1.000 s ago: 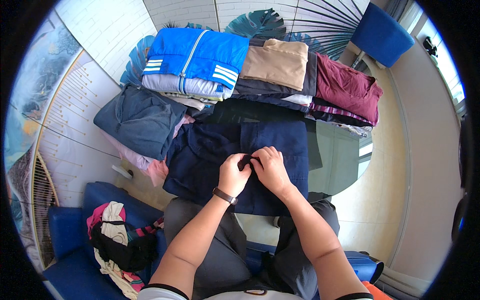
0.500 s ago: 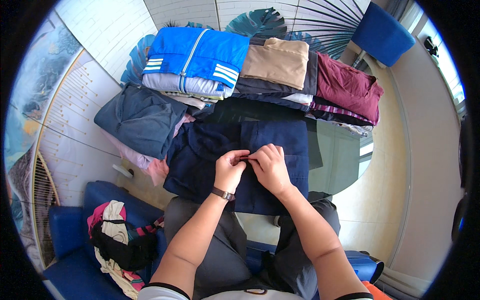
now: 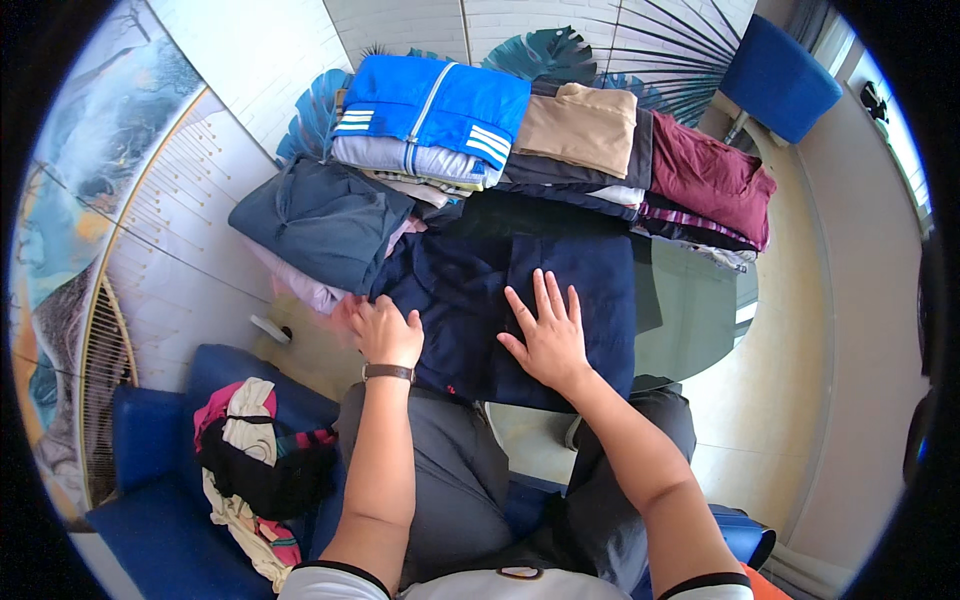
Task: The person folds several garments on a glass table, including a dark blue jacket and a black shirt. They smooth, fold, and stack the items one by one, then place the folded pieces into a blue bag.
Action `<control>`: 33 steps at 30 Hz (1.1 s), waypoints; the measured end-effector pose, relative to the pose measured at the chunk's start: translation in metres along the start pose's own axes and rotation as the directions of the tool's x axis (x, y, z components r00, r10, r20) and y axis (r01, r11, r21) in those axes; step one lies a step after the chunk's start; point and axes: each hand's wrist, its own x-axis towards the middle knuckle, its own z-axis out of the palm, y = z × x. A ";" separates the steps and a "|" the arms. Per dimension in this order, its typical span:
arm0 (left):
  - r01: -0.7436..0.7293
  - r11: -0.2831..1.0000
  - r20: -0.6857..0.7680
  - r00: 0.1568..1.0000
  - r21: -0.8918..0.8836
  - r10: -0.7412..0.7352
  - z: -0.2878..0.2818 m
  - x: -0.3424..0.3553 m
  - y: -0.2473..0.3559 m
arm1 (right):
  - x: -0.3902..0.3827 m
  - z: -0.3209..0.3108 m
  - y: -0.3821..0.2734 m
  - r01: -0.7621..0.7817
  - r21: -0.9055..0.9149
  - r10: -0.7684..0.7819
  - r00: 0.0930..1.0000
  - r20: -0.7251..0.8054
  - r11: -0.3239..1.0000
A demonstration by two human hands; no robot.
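Observation:
A dark navy garment [image 3: 470,330] lies partly folded across the near side of the dark glass table, its front edge above my knees. My right hand [image 3: 550,345] rests flat on its right half, fingers spread and holding nothing. At the garment's left edge is my left hand [image 3: 390,335], wearing a wristwatch [image 3: 388,371]. Its thumb stands apart, but the other fingertips are blurred, so any grip on the cloth is unclear. A small red mark [image 3: 451,390] shows near the garment's front edge. Pink cloth [image 3: 345,305] hangs close to the left fingertips.
Behind the garment stand folded stacks topped by a blue jacket [image 3: 430,100], a tan garment [image 3: 580,125] and a maroon one [image 3: 705,170]. A dark grey folded garment [image 3: 310,215] sits to the left. Loose clothes [image 3: 265,475] lie on a blue seat [image 3: 160,520]. A blue chair [image 3: 785,75] stands far right.
My hands have parted from a pinch at the garment's middle. The left went to its left edge; the right opened flat on the cloth. The whole view has shifted slightly.

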 end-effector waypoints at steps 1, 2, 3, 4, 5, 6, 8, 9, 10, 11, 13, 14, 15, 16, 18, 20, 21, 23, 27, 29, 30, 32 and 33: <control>0.118 0.993 0.086 0.989 0.028 -0.120 -0.004 0.000 0.000 | -0.002 0.002 0.000 0.015 -0.045 -0.014 1.000 0.013 0.999; 0.119 0.990 0.108 0.986 0.069 -0.126 -0.001 0.002 -0.004 | -0.003 0.004 0.001 -0.004 -0.037 0.004 1.000 0.006 0.999; 0.121 0.987 0.124 0.983 0.105 -0.134 0.009 0.007 -0.010 | -0.002 0.005 0.002 -0.018 -0.033 0.018 1.000 -0.006 0.999; 0.121 0.983 0.141 0.980 0.141 -0.141 0.019 0.012 -0.015 | -0.003 0.006 0.003 -0.028 -0.033 0.028 1.000 -0.008 0.999; 0.176 0.978 0.143 0.971 0.114 -0.192 0.027 0.017 -0.013 | -0.006 0.008 0.007 -0.038 -0.036 0.037 0.999 -0.014 0.999; 0.239 0.967 0.142 0.958 0.088 -0.250 0.030 0.019 -0.014 | -0.007 0.009 0.006 -0.038 -0.033 0.037 0.999 -0.023 0.999; 0.300 0.954 0.165 0.941 0.008 -0.297 0.048 0.030 -0.024 | -0.010 0.008 0.002 -0.047 -0.028 0.046 0.998 -0.034 0.998; 0.303 0.948 0.205 0.938 -0.093 -0.280 0.050 0.030 -0.026 | -0.013 0.008 0.004 -0.067 -0.027 0.066 0.997 -0.039 0.997; 0.307 0.932 0.244 0.935 -0.193 -0.257 0.052 0.029 -0.027 | -0.015 0.008 0.008 -0.080 -0.034 0.079 0.996 -0.039 0.996; 0.312 0.908 0.284 0.930 -0.278 -0.233 0.050 0.027 -0.027 | -0.019 0.007 0.008 -0.097 -0.031 0.096 0.995 -0.034 0.995; 0.288 0.801 0.318 0.939 -0.526 -0.129 0.047 0.026 -0.023 | -0.024 0.003 0.014 -0.116 -0.047 0.115 0.993 -0.028 0.992; 0.282 0.652 0.313 0.947 -0.704 -0.072 0.049 0.025 -0.028 | -0.025 0.002 0.014 -0.120 -0.045 0.119 0.993 -0.026 0.992; 0.269 0.467 0.295 0.955 -0.842 -0.018 0.049 0.026 -0.034 | -0.027 0.001 0.015 -0.125 -0.033 0.123 0.991 -0.045 0.992; 0.437 0.300 0.459 0.889 -0.848 0.003 0.047 0.032 -0.041 | -0.027 0.001 0.013 -0.128 -0.022 0.127 0.990 -0.053 0.991; 0.453 0.120 0.463 0.883 -0.883 0.076 0.038 0.026 -0.029 | -0.031 0.002 0.018 -0.138 -0.030 0.136 0.989 -0.058 0.990; 0.416 -0.053 0.401 0.899 -0.908 0.176 0.030 0.019 -0.018 | -0.032 0.005 0.017 -0.128 -0.029 0.126 0.990 -0.064 0.991; 0.372 -0.081 0.348 0.913 -0.925 0.214 0.020 0.011 -0.004 | -0.033 0.006 0.018 -0.125 -0.017 0.124 0.991 -0.058 0.992; 0.283 -0.146 0.233 0.929 -0.948 0.287 -0.012 -0.010 0.030 | -0.035 0.008 0.023 -0.118 0.002 0.118 0.992 -0.052 0.993; 0.286 -0.107 0.175 0.798 -0.952 0.576 -0.023 -0.037 0.080 | -0.029 0.022 0.056 -0.222 0.458 0.211 0.975 0.076 0.861; 0.054 0.015 0.049 0.711 -0.998 0.702 -0.019 -0.055 0.106 | -0.025 0.014 0.074 -0.250 0.968 0.253 0.938 0.237 0.019; -0.128 0.056 -0.045 0.672 -0.990 0.739 -0.006 -0.060 0.109 | -0.021 -0.002 0.066 -0.282 0.925 0.326 0.876 0.356 -0.253; -0.426 0.200 -0.070 0.539 -0.882 0.840 0.014 -0.075 0.115 | -0.019 -0.051 0.046 -0.216 0.829 0.464 0.743 0.483 -0.517; -0.555 0.279 -0.009 0.459 -0.784 0.889 0.016 -0.083 0.122 | -0.022 -0.063 0.050 -0.170 0.862 0.580 0.676 0.454 -0.477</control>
